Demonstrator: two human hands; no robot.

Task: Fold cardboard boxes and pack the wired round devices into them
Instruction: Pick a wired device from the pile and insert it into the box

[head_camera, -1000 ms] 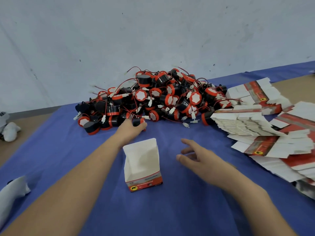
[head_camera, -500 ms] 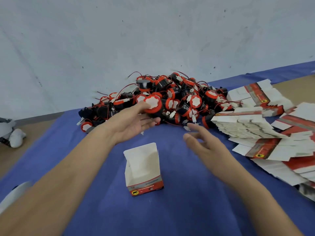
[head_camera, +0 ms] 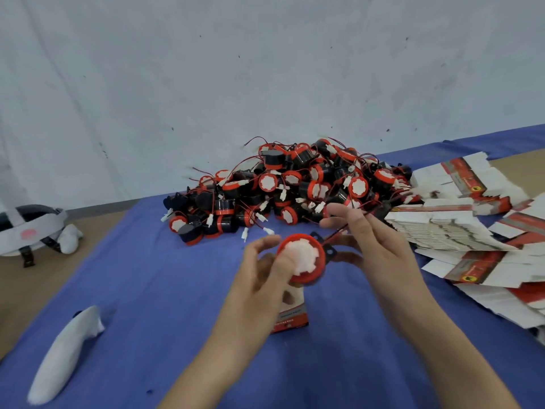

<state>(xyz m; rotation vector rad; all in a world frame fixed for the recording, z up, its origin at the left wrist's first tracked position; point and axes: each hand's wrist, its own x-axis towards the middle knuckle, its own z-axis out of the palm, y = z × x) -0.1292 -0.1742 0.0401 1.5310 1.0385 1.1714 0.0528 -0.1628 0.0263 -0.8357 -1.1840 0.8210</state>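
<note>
Before the device pile (head_camera: pixel 295 187) and flat cartons (head_camera: pixel 436 228), left hand (head_camera: pixel 259 278) grips a round device (head_camera: pixel 303 258), right hand (head_camera: pixel 380 249) pinches its wire (head_camera: pixel 336 235), together hiding the box (head_camera: pixel 290 318), fully visible earlier.

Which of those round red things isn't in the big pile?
The device in the left hand, white face toward the camera; the right hand pinches its wire. All the others lie heaped in the pile on the cloth.

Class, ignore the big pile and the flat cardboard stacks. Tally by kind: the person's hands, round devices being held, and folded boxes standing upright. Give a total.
Hands: 2, left hand and right hand
Held round device: 1
Standing box: 1
Total: 4
</note>
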